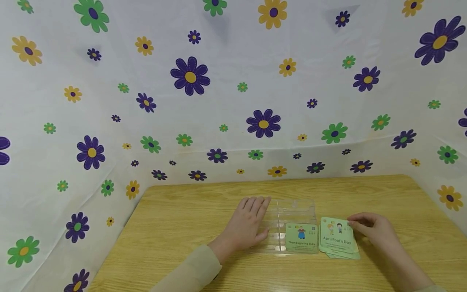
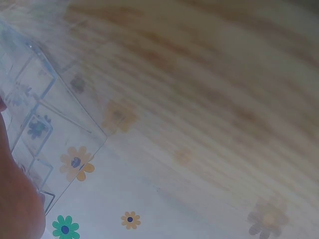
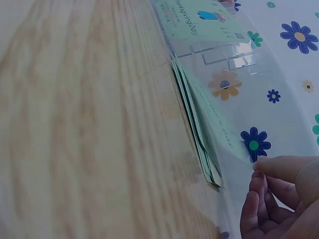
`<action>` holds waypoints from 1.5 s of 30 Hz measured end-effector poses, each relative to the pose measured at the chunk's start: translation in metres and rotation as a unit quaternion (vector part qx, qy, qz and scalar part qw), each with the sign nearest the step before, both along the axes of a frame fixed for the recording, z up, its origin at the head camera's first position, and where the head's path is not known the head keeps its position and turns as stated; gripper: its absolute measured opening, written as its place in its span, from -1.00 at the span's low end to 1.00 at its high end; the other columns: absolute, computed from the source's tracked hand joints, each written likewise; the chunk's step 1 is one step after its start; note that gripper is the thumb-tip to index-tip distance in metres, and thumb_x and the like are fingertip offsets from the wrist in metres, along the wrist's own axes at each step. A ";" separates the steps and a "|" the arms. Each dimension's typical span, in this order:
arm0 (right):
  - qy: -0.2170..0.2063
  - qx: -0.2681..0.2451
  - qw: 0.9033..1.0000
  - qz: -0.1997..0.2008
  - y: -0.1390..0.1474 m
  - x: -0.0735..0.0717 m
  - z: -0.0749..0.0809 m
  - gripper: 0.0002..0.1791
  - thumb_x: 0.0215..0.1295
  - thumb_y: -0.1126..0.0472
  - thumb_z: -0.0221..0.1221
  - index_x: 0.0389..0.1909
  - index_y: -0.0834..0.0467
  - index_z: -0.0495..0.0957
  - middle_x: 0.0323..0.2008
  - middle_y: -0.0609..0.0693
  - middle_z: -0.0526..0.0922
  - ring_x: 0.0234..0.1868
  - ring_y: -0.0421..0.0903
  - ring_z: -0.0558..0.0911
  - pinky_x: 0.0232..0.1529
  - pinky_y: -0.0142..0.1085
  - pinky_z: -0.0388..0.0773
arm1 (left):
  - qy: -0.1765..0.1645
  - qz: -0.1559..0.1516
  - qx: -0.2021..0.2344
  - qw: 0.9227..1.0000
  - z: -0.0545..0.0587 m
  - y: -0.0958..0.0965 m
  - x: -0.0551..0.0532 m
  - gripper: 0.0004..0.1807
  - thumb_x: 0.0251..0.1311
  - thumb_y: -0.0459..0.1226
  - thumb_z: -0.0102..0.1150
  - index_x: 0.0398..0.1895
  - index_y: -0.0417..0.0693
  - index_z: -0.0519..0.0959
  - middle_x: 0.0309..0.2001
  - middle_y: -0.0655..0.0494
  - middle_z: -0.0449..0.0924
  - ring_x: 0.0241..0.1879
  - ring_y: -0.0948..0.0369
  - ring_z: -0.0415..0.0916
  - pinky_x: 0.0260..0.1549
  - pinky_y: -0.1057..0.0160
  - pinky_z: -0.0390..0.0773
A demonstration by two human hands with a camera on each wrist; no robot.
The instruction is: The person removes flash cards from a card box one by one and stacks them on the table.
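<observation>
A clear plastic case (image 1: 271,243) with divided compartments lies on the table. My left hand (image 1: 246,223) rests over its left side, fingers extended together and thumb apart. Inside the case's front right compartment is a green Thanksgiving Day card (image 1: 301,238). Just right of the case sits a loose stack of green cards (image 1: 344,255), topped by an April Fool's Day card (image 1: 336,235). Between thumb and forefinger, my right hand (image 1: 373,227) pinches that top card at its upper right corner. From the right wrist view, the top card slants up off the stack toward the fingertips (image 3: 261,164).
The wooden table (image 1: 175,243) extends around the case and cards. A white cloth (image 1: 226,109) printed with purple, green and yellow flowers hangs behind the table and along both sides.
</observation>
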State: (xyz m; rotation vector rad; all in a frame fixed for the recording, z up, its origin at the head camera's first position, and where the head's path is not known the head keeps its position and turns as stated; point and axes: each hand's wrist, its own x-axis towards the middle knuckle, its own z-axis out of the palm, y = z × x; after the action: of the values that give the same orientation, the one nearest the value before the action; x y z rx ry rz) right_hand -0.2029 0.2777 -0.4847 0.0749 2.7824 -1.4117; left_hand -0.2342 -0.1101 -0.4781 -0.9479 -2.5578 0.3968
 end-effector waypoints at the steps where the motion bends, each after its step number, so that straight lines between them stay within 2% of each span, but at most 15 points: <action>1: 0.002 -0.001 1.000 0.000 0.000 0.000 0.000 -0.67 0.50 0.22 0.26 0.07 0.41 0.69 -0.11 0.11 0.80 -0.28 -0.46 0.53 -0.24 -0.46 0.51 | 0.000 0.000 0.000 1.000 0.000 0.000 0.000 -0.03 0.43 0.24 0.01 0.70 -0.10 0.05 0.42 0.06 0.37 0.36 0.13 0.35 0.45 0.06 0.35; 8: 0.005 -0.006 1.000 -0.002 0.000 0.001 0.000 -0.68 0.50 0.23 0.24 0.07 0.40 0.69 -0.04 0.17 0.80 -0.27 -0.54 0.50 -0.22 -0.49 0.51 | 0.001 0.001 -0.005 1.000 0.000 0.000 0.000 -0.03 0.43 0.25 0.01 0.70 -0.10 0.05 0.43 0.07 0.37 0.37 0.13 0.35 0.45 0.07 0.35; 23: -0.002 -0.022 1.000 -0.003 0.000 0.000 -0.001 -0.67 0.51 0.20 0.27 0.08 0.40 0.69 -0.05 0.07 0.81 -0.25 -0.59 0.50 -0.19 -0.54 0.51 | -0.001 0.006 -0.009 1.000 0.001 0.000 0.000 -0.04 0.45 0.25 -0.03 0.70 -0.09 0.05 0.44 0.06 0.36 0.38 0.13 0.34 0.45 0.06 0.35; 30: 0.001 -0.039 0.999 0.004 -0.002 0.001 0.000 -0.66 0.51 0.23 0.26 0.08 0.44 0.67 -0.19 -0.13 0.77 -0.26 -0.51 0.51 -0.20 -0.51 0.52 | -0.003 0.005 -0.001 1.000 0.001 0.001 0.001 -0.04 0.44 0.24 0.00 0.70 -0.09 0.06 0.43 0.06 0.37 0.37 0.12 0.36 0.45 0.06 0.35; 33: -0.003 -0.042 0.999 0.005 -0.003 0.002 0.001 -0.66 0.51 0.24 0.25 0.09 0.44 0.67 -0.18 -0.16 0.77 -0.26 -0.52 0.52 -0.20 -0.51 0.54 | -0.003 0.005 -0.001 1.000 0.001 0.001 0.001 -0.04 0.44 0.25 0.00 0.70 -0.09 0.06 0.43 0.06 0.37 0.37 0.13 0.36 0.45 0.06 0.35; 45: -0.005 -0.039 0.999 0.008 -0.009 0.007 0.009 -0.66 0.51 0.21 0.26 0.09 0.41 0.67 -0.08 -0.03 0.79 -0.25 -0.53 0.54 -0.18 -0.51 0.56 | 0.004 0.004 -0.007 1.000 0.000 0.000 0.000 -0.04 0.44 0.25 -0.01 0.70 -0.10 0.06 0.44 0.07 0.36 0.38 0.13 0.35 0.46 0.07 0.35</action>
State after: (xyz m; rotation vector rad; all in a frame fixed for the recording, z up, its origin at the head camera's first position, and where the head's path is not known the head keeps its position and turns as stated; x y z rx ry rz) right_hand -0.1962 0.2683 -0.4758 0.0582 2.7108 -1.5105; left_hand -0.2343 -0.1101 -0.4780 -0.9400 -2.5543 0.4194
